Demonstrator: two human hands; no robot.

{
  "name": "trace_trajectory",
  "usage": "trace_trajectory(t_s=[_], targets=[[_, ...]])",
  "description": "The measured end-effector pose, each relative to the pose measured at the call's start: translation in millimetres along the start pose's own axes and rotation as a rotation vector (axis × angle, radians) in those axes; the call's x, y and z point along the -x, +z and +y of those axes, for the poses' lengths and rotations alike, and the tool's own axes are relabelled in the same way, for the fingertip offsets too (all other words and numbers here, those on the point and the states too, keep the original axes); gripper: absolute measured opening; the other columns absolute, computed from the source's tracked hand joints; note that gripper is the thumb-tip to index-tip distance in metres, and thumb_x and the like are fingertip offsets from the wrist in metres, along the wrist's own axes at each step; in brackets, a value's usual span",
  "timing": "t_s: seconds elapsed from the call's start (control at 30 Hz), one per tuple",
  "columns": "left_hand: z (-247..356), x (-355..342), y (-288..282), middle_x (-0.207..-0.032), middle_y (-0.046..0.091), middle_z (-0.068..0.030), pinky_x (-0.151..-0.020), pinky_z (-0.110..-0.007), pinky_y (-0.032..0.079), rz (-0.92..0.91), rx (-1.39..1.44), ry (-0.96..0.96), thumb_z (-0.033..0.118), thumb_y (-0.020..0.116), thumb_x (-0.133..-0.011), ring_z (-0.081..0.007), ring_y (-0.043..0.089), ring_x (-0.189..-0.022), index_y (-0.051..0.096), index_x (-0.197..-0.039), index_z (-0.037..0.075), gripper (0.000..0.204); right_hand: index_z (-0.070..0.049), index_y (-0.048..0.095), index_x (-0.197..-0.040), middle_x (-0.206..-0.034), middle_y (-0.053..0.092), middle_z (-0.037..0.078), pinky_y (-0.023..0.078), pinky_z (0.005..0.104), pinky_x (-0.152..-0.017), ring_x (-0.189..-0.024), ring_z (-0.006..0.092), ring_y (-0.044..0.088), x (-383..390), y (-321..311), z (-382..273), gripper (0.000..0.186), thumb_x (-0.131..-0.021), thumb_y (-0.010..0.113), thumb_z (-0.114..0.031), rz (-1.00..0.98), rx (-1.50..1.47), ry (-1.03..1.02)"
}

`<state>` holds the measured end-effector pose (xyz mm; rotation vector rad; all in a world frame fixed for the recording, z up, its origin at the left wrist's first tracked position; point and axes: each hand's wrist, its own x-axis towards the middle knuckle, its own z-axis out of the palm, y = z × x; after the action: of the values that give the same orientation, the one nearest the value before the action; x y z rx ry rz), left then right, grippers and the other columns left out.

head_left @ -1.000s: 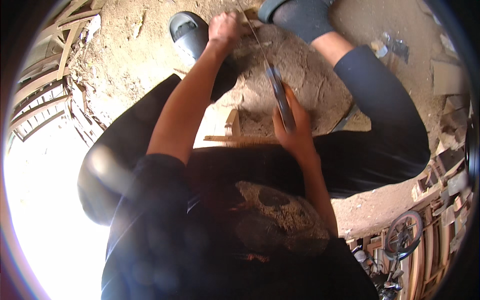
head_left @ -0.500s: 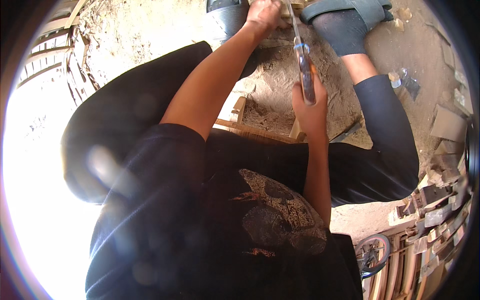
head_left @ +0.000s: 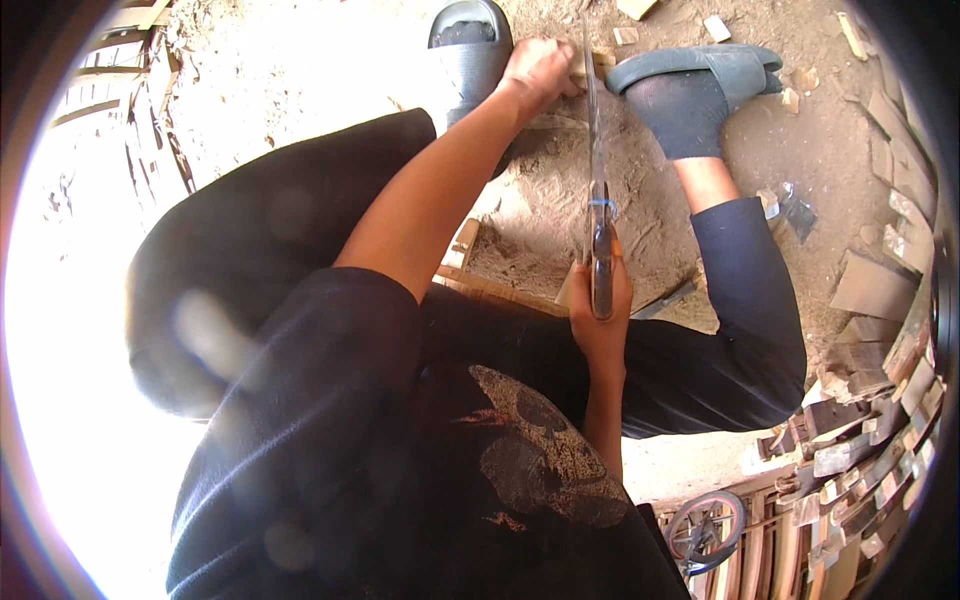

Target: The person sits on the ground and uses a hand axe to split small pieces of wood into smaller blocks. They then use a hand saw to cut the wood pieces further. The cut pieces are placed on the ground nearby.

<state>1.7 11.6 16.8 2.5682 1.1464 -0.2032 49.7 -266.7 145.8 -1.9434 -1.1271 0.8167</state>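
Observation:
My right hand [head_left: 602, 342] is closed around the dark brown handle of a handsaw [head_left: 596, 150], which has a blue tie where handle meets blade. The narrow blade points away from me, its far part beside my left hand. That hand [head_left: 540, 74], fingers bent, grips a small piece of wood [head_left: 578, 72] low to the ground. The blade runs along the wood's right side; whether it cuts into it I cannot tell. My right foot in a grey sandal [head_left: 690, 68] lies against more wood just right of the blade; the other sandal [head_left: 470, 50] is left of my left hand.
Wood offcuts [head_left: 717, 28] lie scattered on the dirt floor [head_left: 760, 120]. Under my legs is a wooden plank [head_left: 500, 292], with a dark blade-like tool [head_left: 668, 297] nearby. Stacked timber [head_left: 870, 430] and a wheel [head_left: 705, 530] stand at the right. Strong glare washes out the left.
My right hand has pulled the saw back toward me, so more blade shows. My left hand keeps hold of the wood. The whole view has tilted slightly forward, showing more ground at the top.

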Motion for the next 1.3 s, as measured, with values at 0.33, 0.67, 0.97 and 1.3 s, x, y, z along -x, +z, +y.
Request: trace_trajectory(t_s=[0.33, 0.67, 0.97, 1.3], targets=[[6, 11, -1, -0.094, 0.071, -0.0095, -0.082, -0.035, 0.053, -0.018, -0.083, -0.017, 0.054, 0.079, -0.064, -0.0241, 0.068, -0.092, 0.069, -0.094, 0.008, 0.055, 0.0, 0.037, -0.141, -0.125, 0.057, 0.027, 0.049, 0.0381, -0.088, -0.108, 0.0335, 0.063, 57, -51, -73, 0.052, -0.092, 0.051, -0.008, -0.081, -0.08, 0.233], [2, 6, -2, -0.096, 0.069, -0.0143, -0.084, -0.038, 0.053, -0.086, -0.057, -0.049, 0.05, 0.073, -0.071, -0.0293, 0.067, -0.094, 0.067, -0.101, 0.009, 0.05, 0.001, 0.04, -0.139, -0.095, 0.063, 0.026, 0.051, 0.0365, -0.072, -0.084, 0.0309, 0.069, 86, -68, -80, 0.053, -0.088, 0.055, -0.007, -0.088, -0.044, 0.208], [-2, 6, -1, -0.094, 0.069, -0.0183, -0.079, -0.042, 0.054, -0.077, -0.071, -0.011, 0.049, 0.07, -0.076, -0.0331, 0.068, -0.09, 0.066, -0.098, 0.007, 0.049, -0.003, 0.036, -0.142, -0.092, 0.064, 0.027, 0.052, 0.0423, -0.069, -0.083, 0.0408, 0.066, 74, -78, -99, 0.061, -0.084, 0.055, 0.0, -0.121, -0.136, 0.288], [0, 2, 5, -0.093, 0.07, -0.0152, -0.078, -0.04, 0.055, -0.032, -0.134, -0.081, 0.051, 0.075, -0.072, -0.0292, 0.068, -0.091, 0.066, -0.101, 0.009, 0.052, 0.002, 0.044, -0.135, -0.084, 0.062, 0.026, 0.05, 0.0402, -0.066, -0.074, 0.04, 0.066, 74, -91, -120, 0.051, -0.085, 0.056, -0.002, -0.155, -0.21, 0.471]])
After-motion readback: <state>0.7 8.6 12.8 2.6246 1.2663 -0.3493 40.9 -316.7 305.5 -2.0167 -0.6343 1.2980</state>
